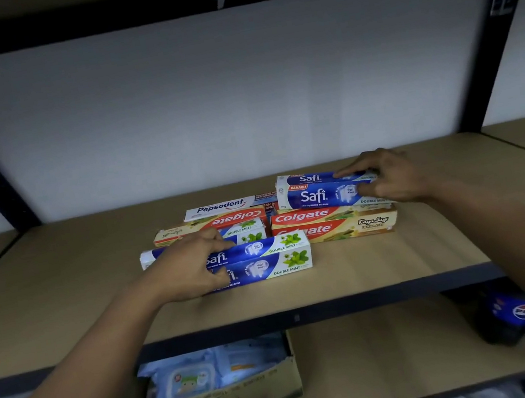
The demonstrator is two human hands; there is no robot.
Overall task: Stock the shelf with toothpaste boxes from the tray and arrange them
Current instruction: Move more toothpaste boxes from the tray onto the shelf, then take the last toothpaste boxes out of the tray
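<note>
Head view: several boxes lie on the shelf [65, 318], loosely grouped. My left hand [193, 269] has its fingers curled round a Safi box [274, 259], just left of the Colgate stack [331, 222]. My right hand [389, 177] grips a second Safi box [319, 193] on top of that stack. Tray not in view; arranging unfinished.

Left hand [193, 269] grips the front Safi box [264, 259] on the shelf [63, 301]. Right hand [389, 177] grips the upper Safi box [315, 191], stacked on the Colgate boxes [331, 223].
</note>
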